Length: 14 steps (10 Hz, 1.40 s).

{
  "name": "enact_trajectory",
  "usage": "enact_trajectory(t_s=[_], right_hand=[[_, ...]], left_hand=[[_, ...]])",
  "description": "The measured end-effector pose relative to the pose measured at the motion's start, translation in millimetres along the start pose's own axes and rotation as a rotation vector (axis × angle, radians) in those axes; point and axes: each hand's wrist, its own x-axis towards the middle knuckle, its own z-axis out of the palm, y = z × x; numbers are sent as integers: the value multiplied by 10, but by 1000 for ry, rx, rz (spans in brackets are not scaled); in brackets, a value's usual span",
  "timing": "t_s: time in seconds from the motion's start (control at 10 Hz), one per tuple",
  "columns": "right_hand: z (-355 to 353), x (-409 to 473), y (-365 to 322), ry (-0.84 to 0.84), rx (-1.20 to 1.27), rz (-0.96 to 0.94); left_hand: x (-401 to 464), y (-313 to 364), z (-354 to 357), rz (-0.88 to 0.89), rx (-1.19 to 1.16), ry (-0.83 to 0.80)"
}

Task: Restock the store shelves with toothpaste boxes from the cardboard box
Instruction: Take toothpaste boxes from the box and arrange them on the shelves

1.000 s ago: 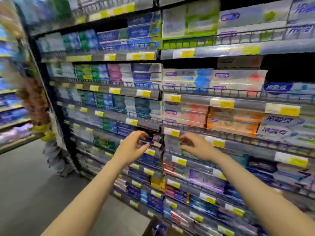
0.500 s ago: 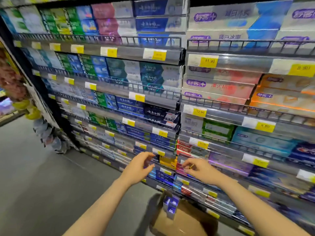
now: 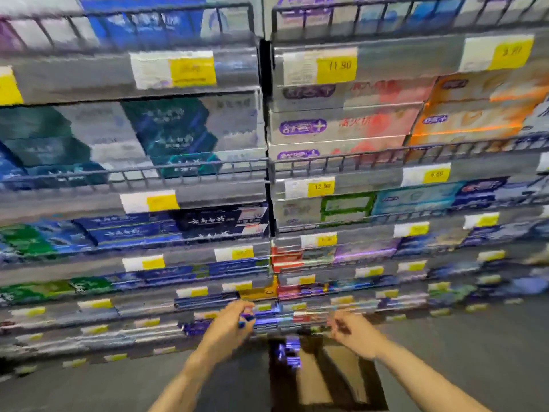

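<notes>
The left hand (image 3: 228, 325) reaches down at the front edge of one of the lowest shelves, fingers curled together around something small and blue; the frame is badly smeared, so it may be the end of a toothpaste box, but I cannot tell for certain whether it is gripped. The right hand (image 3: 353, 334) hangs beside it, well apart, fingers loosely bent and closed on nothing that shows.

Between and below the two hands, the cardboard box (image 3: 335, 376) sits on the floor against the foot of the shelving, flaps open. A few blue toothpaste boxes (image 3: 289, 353) stand inside at its far end, near the shelf; the rest of the carton looks bare, so most of the stock seems to be out already, with only those last pieces left to place.

Outward, the shelves (image 3: 208, 191) rise in tiers, each fronted by a wire rail (image 3: 386, 157) and yellow price tags (image 3: 335, 66), and nearly every row looks full of cartons. Those rails and the tight rows are the likely obstacle: any new box must go over the rail into a narrow gap. The grey floor (image 3: 89, 388) lies open on either side.
</notes>
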Motion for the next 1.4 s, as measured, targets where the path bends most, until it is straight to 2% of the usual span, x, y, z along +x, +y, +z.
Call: enact_trajectory(t_s=[0.2, 0.3, 0.5, 0.6, 0.7, 0.8, 0.9, 1.0, 1.1, 1.2, 1.3, 1.4], right_hand=[[378, -121, 208, 67, 115, 171], [602, 0, 379, 61, 155, 299], [1442, 653, 1067, -28, 234, 363], [1758, 1028, 1362, -54, 215, 335], [2490, 1620, 1909, -62, 198, 330], [3260, 2165, 2409, -58, 233, 322], [3769, 2570, 2708, 14, 221, 354], [4119, 2930, 2839, 7, 119, 308], [4262, 3071, 2936, 11, 80, 294], [4253, 3106, 2949, 14, 57, 264], [4083, 2885, 2848, 50, 134, 315], [3802, 2566, 2755, 83, 238, 324]], left_hand=[[337, -103, 294, 56, -76, -231], [494, -208, 581, 72, -55, -283], [657, -721, 1535, 5, -50, -374], [853, -881, 1967, 44, 113, -371], [1113, -1836, 3232, 289, 394, -172], [1379, -2404, 3932, 286, 586, -193], [1642, -2649, 4288, 318, 630, -224], [1907, -2630, 4515, 86, 760, -383], [2056, -2728, 4712, 78, 793, -273], [2051, -2880, 4778, 67, 766, -337], [1997, -2756, 4537, 54, 690, -262], [1813, -2540, 4201, 21, 624, -276]])
